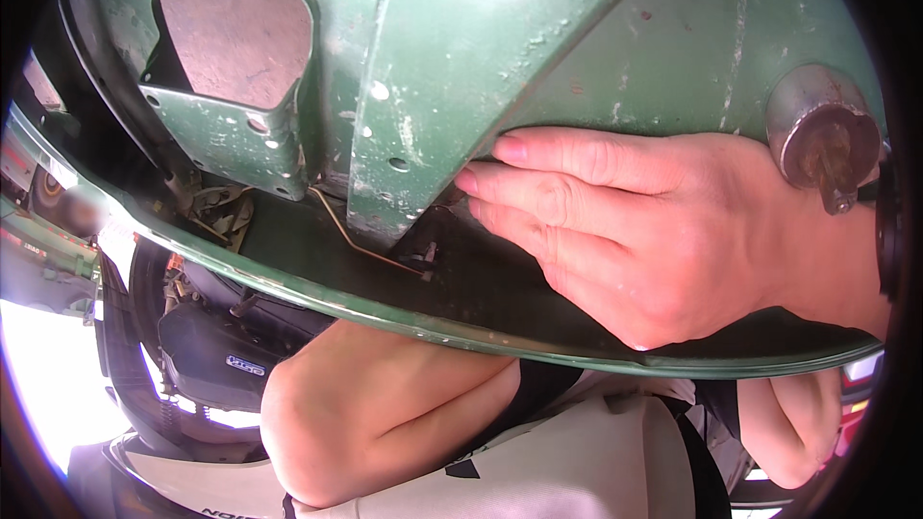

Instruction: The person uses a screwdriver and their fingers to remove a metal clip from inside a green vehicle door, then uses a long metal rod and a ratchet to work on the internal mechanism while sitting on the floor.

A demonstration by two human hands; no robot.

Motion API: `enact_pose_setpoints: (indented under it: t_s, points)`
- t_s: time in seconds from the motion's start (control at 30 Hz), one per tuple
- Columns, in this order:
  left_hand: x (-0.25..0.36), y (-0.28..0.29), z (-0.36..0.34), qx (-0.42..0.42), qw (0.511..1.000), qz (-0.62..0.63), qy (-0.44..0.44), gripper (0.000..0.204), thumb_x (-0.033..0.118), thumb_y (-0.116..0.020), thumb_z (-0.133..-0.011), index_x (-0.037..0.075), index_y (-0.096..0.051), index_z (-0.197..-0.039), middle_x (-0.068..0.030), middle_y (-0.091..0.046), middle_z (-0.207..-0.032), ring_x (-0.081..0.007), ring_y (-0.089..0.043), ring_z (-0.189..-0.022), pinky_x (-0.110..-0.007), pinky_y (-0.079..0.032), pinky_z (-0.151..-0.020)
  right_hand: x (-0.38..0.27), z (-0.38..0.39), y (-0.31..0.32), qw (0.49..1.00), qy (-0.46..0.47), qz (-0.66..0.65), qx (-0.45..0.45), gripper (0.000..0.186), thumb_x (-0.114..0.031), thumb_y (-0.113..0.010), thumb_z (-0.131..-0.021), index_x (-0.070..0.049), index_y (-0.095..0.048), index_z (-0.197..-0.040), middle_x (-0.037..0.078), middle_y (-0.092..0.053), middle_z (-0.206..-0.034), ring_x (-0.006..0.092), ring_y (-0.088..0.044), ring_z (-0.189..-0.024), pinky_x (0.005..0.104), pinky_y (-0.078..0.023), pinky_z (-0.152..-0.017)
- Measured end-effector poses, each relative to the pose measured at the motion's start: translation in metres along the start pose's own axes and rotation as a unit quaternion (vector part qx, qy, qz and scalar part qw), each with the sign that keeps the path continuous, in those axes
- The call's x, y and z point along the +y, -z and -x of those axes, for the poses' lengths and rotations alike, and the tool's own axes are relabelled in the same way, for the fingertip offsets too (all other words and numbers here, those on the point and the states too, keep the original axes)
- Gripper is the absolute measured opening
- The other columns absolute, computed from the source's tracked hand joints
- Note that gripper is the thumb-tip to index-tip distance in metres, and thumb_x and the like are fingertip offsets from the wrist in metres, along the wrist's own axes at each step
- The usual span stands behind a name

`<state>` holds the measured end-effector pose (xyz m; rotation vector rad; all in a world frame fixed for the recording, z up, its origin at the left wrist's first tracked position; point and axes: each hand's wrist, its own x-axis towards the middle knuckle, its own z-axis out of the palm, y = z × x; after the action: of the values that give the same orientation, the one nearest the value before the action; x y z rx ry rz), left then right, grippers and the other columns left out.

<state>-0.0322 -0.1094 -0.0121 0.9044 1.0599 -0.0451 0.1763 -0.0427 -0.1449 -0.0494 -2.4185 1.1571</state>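
Observation:
My right hand (615,231) reaches from the right across a scuffed green painted metal panel (413,86), fingers fairly straight and close together, fingertips at the angled edge of a raised section. My thumb is hidden. Beside the wrist a cylindrical metal fitting with a stud (820,120) sticks out from the panel. A thin bent rod (346,235) runs through the dark recess below, left of my fingers. A bracket with a large opening (216,144) is at the upper left. My left hand is not in view.
A curved green lip (327,298) crosses beneath my hand. Below it are bare bent legs (327,413), a pale scooter body panel (577,461) and dark scooter parts (207,346). A blurred vehicle wheel (48,192) shows at the far left.

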Motion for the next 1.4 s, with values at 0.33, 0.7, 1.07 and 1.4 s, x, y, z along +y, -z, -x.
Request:
enact_pose_setpoints:
  t_s: [0.33, 0.7, 1.07, 1.4]
  points:
    - [-0.007, -0.014, 0.018, 0.101, 0.989, -0.061, -0.084, 0.014, -0.003, -0.061, -0.092, -0.005, -0.064, -0.106, -0.0189, -0.064, -0.106, -0.0356, -0.063, -0.099, -0.039, -0.05, -0.087, 0.002, -0.016, 0.001, 0.999, -0.012, 0.024, 0.042, 0.035, -0.012, -0.066, -0.071, 0.007, -0.078, -0.098, 0.011, -0.075, -0.103, 0.0247, -0.069, -0.108, 0.0388, -0.058, -0.101]
    - [-0.007, -0.022, 0.026, 0.151, 0.98, -0.079, -0.099, 0.016, -0.003, -0.063, -0.091, -0.006, -0.065, -0.106, -0.0189, -0.064, -0.107, -0.0354, -0.064, -0.099, -0.039, -0.05, -0.088, -0.004, -0.01, -0.003, 0.99, -0.02, 0.116, -0.08, 0.04, -0.021, -0.065, -0.082, -0.003, -0.072, -0.117, 0.0, -0.064, -0.127, 0.0167, -0.052, -0.128, 0.0398, -0.05, -0.113]
    - [-0.008, -0.027, 0.024, 0.173, 0.972, -0.1, -0.122, 0.017, -0.004, -0.064, -0.09, -0.006, -0.065, -0.107, -0.019, -0.065, -0.108, -0.0352, -0.064, -0.1, -0.039, -0.05, -0.088, -0.006, -0.01, 0.003, 0.967, 0.009, 0.211, -0.142, 0.044, -0.028, -0.059, -0.087, -0.005, -0.067, -0.124, -0.001, -0.059, -0.132, 0.0149, -0.044, -0.134, 0.04, -0.044, -0.12]
    - [-0.006, -0.028, 0.023, 0.181, 0.968, -0.109, -0.136, 0.019, -0.005, -0.065, -0.089, -0.007, -0.066, -0.107, -0.0191, -0.065, -0.109, -0.035, -0.064, -0.101, -0.038, -0.051, -0.089, -0.003, -0.009, 0.003, 0.974, 0.02, 0.18, -0.138, 0.039, -0.026, -0.06, -0.084, -0.005, -0.073, -0.114, 0.001, -0.062, -0.128, 0.0164, -0.051, -0.129, 0.0407, -0.046, -0.117]
